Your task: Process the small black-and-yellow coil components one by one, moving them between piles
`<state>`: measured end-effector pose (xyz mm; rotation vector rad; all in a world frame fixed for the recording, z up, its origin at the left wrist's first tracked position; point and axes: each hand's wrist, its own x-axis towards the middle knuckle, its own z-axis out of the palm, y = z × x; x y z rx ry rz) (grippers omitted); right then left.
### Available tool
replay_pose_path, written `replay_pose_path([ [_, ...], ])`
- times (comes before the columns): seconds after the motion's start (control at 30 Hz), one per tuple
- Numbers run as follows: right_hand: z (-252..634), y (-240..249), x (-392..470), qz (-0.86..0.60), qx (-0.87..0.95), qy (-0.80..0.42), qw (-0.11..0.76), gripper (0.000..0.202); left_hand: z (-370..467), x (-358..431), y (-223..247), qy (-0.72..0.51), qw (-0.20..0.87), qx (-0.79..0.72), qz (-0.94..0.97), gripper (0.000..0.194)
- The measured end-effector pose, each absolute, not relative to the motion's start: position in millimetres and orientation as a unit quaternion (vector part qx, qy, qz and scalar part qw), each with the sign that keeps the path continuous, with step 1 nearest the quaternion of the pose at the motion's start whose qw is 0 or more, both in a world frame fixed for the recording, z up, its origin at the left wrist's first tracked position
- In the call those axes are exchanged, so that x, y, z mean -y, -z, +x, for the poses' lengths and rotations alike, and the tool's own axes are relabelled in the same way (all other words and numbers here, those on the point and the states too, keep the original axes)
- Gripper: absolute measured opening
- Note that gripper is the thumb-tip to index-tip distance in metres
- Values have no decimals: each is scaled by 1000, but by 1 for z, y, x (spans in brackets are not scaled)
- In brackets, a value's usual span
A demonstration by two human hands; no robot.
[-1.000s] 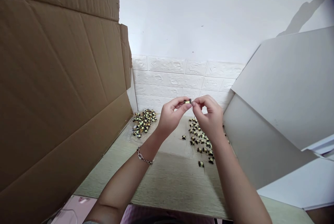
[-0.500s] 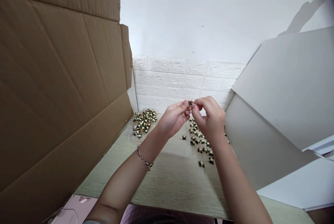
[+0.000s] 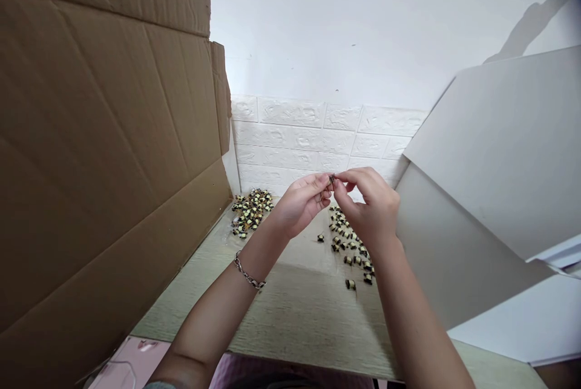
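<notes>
Above the table (image 3: 290, 310), the left hand (image 3: 300, 204) pinches a small dark part (image 3: 331, 182), its far side seemingly pinched by the right hand's (image 3: 367, 207) thumb and forefinger.

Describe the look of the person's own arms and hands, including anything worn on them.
Both the left hand and the right hand are bare, without gloves. A silver-toned chain-link bracelet circles the left wrist. The right wrist has nothing on it. The forearms are uncovered, and a bit of grey sleeve shows near the left elbow.
</notes>
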<state>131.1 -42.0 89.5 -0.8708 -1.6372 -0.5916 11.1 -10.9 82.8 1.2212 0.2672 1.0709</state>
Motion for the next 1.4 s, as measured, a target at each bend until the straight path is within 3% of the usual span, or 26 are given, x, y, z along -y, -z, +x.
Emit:
replay_pose_path([
  [0.7, 137, -84, 35, -312, 699, 349, 541, 14, 8, 13, -86, -513, 687, -103, 504, 14],
  [1.4, 138, -86, 36, -315, 718, 318, 533, 12, 6, 11, -85, -492, 706, -98, 500, 13],
])
